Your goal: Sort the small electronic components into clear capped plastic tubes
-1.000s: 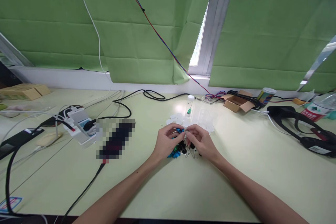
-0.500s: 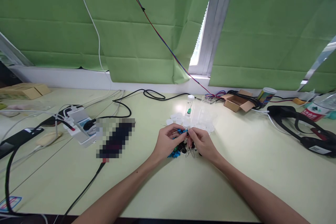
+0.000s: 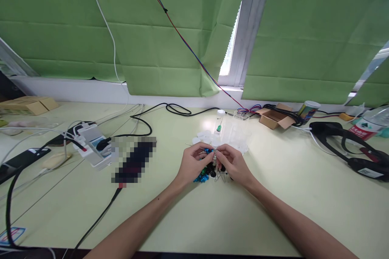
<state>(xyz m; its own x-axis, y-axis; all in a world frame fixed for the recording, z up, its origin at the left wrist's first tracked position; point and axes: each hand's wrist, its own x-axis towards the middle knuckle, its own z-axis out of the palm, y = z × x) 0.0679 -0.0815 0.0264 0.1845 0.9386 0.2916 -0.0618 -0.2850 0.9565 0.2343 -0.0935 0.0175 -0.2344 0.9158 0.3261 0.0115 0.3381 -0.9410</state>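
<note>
My left hand (image 3: 194, 164) is closed, its fingertips pinching small shiny blue pieces (image 3: 208, 151). From its far side a thin needle-like line sticks out to the left. My right hand (image 3: 233, 162) is closed too, thumb and fingertips meeting the left ones at something small that I cannot make out. Below the hands lies a pile of small blue pieces (image 3: 201, 178), black pieces (image 3: 213, 173) and thin silver wires or needles, partly hidden. Beyond them are clear round plastic pieces (image 3: 204, 134) and a green-based needle tip (image 3: 219, 128) pointing up.
A white cap (image 3: 221, 111) tops a clear vial farther back. On the left are a power strip (image 3: 94, 145), cables and a pixelated dark device (image 3: 135, 162). To the right stand an open cardboard box (image 3: 275, 117), a can (image 3: 307, 109), black goggles (image 3: 352, 153) and a bottle (image 3: 369, 123).
My right fingertips have shifted slightly up and left against the left ones. The blue piece in the left fingers sits slightly farther left and higher. The rest is unchanged.
</note>
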